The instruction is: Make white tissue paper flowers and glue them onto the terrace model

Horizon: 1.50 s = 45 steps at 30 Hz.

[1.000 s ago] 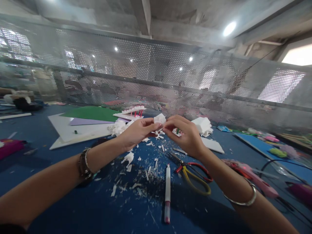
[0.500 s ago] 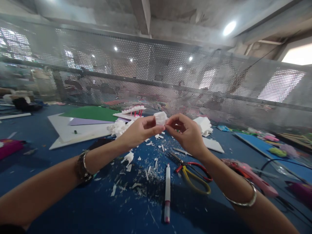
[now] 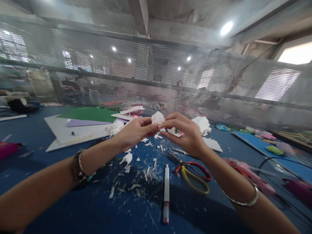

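My left hand is closed around a small ruffled piece of white paper, pinched between thumb and fingers above the table. From the other side comes my right hand, its index fingertip at the paper's lower edge and its thumb apart below. Beneath the hands, white paper scraps are scattered. A white pen with a reddish end lies in front, and scissors with red and yellow handles lie right of it. Bunched white paper sits behind my left wrist, more white paper behind my right hand.
Green sheet and white boards lie at the back left. A pink glue gun with a cable is beside my right forearm. A blue board lies at right. A perforated metal screen closes off the far side.
The right fingertips have opened from a pinch at the paper's edge, with the index finger now stretched toward the left thumb. The paper has turned slightly in my left hand.
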Motion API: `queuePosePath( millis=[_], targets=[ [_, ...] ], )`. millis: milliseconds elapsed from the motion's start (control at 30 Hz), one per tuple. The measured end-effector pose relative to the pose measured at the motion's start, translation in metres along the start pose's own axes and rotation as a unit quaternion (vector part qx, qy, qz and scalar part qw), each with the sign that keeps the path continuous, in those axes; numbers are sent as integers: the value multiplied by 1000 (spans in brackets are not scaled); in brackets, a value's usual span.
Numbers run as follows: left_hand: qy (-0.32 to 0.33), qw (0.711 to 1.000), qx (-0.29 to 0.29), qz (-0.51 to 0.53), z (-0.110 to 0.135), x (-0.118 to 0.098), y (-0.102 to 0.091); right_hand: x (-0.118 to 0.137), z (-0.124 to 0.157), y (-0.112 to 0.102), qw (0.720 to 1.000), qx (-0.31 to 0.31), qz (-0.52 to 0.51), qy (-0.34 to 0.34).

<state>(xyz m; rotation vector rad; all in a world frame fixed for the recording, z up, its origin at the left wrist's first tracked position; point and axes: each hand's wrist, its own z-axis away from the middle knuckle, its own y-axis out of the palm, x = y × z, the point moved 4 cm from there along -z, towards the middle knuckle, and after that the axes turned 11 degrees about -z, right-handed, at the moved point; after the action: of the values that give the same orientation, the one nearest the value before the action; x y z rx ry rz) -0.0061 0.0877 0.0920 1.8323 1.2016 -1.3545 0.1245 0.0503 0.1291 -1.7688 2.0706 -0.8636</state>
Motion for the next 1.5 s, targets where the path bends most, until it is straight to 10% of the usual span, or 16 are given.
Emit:
queuePosePath(
  millis=[600,1067,1500],
  targets=[
    [-30,999,13,-9,3,1,3,-3,-2,1,995,-32,-25,90],
    [98,939,-80,-320,13,-21,2,-2,3,5,980,-116,-58,149],
    [51,972,-96,-210,10,-17,-3,-9,2,-4,971,-151,-51,180]
  ],
)
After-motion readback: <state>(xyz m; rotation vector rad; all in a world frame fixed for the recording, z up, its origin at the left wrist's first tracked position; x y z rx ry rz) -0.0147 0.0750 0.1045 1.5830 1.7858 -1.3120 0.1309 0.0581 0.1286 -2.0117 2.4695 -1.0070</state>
